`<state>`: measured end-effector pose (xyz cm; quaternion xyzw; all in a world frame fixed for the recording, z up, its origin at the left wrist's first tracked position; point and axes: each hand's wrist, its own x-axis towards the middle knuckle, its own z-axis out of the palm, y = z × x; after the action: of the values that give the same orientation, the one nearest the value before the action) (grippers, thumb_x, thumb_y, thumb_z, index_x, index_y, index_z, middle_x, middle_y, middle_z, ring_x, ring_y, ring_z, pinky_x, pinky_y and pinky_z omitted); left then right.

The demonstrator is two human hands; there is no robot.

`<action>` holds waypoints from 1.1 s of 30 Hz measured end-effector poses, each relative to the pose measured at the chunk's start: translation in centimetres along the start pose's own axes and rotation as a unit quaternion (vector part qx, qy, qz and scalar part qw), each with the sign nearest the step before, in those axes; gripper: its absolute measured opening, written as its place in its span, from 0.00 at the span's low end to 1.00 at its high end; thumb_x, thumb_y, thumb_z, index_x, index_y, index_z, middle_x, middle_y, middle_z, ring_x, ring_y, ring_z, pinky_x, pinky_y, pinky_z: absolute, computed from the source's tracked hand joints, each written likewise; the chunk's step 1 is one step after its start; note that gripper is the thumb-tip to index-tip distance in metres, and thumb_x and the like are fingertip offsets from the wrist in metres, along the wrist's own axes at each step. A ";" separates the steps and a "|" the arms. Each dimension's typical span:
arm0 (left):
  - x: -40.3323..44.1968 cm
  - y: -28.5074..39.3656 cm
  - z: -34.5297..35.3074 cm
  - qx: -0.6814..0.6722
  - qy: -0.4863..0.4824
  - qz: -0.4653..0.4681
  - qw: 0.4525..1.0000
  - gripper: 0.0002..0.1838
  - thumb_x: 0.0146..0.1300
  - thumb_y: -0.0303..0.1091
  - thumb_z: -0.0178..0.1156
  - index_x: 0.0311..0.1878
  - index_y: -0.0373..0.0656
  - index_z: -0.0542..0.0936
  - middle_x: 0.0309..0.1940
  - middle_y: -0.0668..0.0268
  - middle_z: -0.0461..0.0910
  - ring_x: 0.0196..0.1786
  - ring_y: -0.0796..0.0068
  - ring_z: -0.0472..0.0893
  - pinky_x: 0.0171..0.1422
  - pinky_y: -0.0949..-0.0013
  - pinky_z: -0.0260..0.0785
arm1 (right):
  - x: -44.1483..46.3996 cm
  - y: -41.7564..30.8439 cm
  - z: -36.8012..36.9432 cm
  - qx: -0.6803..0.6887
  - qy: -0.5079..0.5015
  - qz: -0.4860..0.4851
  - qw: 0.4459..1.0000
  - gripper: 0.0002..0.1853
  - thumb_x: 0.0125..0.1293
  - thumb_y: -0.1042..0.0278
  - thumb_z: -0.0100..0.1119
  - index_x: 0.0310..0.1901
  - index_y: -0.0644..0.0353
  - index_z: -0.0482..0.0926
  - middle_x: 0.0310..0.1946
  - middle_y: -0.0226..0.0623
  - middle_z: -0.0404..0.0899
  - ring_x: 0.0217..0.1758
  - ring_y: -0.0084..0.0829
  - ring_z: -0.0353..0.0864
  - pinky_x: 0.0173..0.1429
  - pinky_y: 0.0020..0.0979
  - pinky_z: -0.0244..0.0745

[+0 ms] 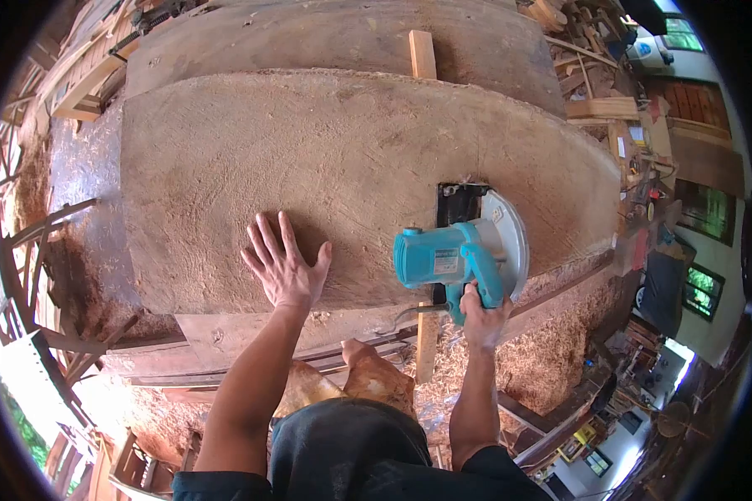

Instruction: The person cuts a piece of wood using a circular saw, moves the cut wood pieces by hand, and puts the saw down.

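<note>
A teal circular saw [443, 255] with a silver blade guard rests on a wide wooden slab [251, 150], toward the slab's right part. My right hand [483, 317] is wrapped around the saw's rear handle, near the slab's front edge. Most of the blade is hidden by the guard and the base plate. To the left, my left hand [286, 263] lies flat on the slab with its fingers spread, holding nothing. Sawdust covers much of the slab's rough surface.
Another broad slab [309, 37] lies behind, with a wooden block [422, 54] at its near edge. Wood shavings [543, 359] cover the floor at the front right. Timber scraps [602, 108] and tools crowd the right side. A dark cord [414, 312] trails from the saw.
</note>
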<state>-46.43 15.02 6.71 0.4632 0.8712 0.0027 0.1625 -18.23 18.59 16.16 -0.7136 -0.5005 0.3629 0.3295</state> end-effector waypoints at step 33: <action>-0.6 0.3 0.7 0.013 0.106 0.025 0.994 0.49 0.60 0.67 0.56 0.78 0.51 0.55 0.79 0.52 0.47 0.81 0.49 0.45 0.79 0.37 0.36 | -8.4 -0.2 -6.0 -0.082 0.009 0.028 0.996 0.11 0.55 0.71 0.69 0.38 0.66 0.80 0.27 0.37 0.81 0.29 0.27 0.79 0.34 0.33 0.75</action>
<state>-45.65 14.65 6.31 0.4840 0.8716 0.0449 0.0631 -15.20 10.01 20.98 -0.7552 -0.5056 0.3231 0.2639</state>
